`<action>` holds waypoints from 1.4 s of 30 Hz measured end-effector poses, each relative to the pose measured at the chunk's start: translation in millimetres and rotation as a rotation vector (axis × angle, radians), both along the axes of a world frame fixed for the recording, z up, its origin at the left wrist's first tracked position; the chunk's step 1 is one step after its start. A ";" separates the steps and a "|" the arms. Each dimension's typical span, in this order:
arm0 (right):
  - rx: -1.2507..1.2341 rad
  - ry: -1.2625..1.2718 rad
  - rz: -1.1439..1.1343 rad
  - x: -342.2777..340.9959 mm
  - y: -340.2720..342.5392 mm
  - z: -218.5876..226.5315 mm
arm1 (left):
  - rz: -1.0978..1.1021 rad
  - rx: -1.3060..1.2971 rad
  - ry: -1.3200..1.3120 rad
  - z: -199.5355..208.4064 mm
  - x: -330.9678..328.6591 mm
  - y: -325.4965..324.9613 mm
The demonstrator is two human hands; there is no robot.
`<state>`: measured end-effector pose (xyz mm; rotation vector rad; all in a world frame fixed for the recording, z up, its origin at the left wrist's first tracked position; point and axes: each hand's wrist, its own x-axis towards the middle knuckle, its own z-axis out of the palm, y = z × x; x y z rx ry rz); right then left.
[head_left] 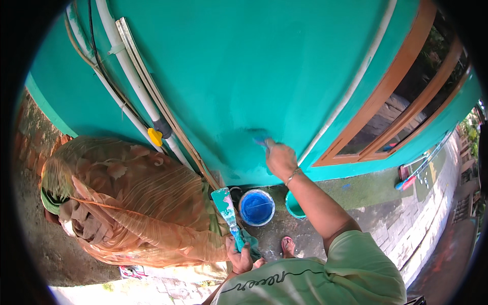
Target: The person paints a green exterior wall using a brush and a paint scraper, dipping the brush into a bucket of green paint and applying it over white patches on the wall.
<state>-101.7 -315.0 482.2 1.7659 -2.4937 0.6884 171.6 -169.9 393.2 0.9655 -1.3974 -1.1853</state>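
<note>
My right hand (282,161) is closed around a small tool with a bluish end (261,140), held against the green wall (229,86). The tool is blurred, so its exact kind does not show. Darker, smeared patches lie on the wall around its tip. Low at my body, my left hand (241,258) grips a paint-stained putty knife (224,203) by its teal handle, blade pointing up. A teal cloth-like thing (251,245) hangs beside that hand. On the ground between the hands stands a round bucket (256,222), blue inside.
A green bucket (295,204) is partly hidden behind my right forearm. To the left, an orange patterned cloth (137,203) covers a bulky object. White pipes (133,76), one with a yellow valve handle (155,136), run along the wall. A brown-framed window (401,101) is at right.
</note>
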 end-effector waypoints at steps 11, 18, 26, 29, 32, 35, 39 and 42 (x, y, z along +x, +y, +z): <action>-0.272 0.202 -0.006 25.4 -25.5 7.3 | 0.024 0.015 -0.013 0.6 -0.8 1.7; 0.114 -0.024 0.029 28.4 -27.3 -80.3 | 0.049 -0.025 -0.027 -0.4 3.7 5.4; -0.847 0.001 0.054 57.0 -23.4 164.4 | 0.081 0.034 -0.025 5.8 7.1 10.4; -0.733 0.124 -0.006 60.8 -38.2 159.6 | 0.085 0.011 -0.025 12.7 5.7 9.4; -0.401 0.275 0.026 64.0 -58.4 56.3 | 0.101 -0.003 0.001 14.3 7.4 8.8; -0.025 0.150 0.071 73.3 -42.7 -29.2 | 0.114 -0.004 0.009 -0.2 14.2 10.5; 0.226 -0.113 0.048 60.5 -38.8 -42.1 | 0.102 0.001 -0.029 -0.8 23.6 13.2; 0.012 -0.102 0.054 43.7 -42.9 21.0 | 0.091 0.020 -0.053 -0.7 29.0 15.4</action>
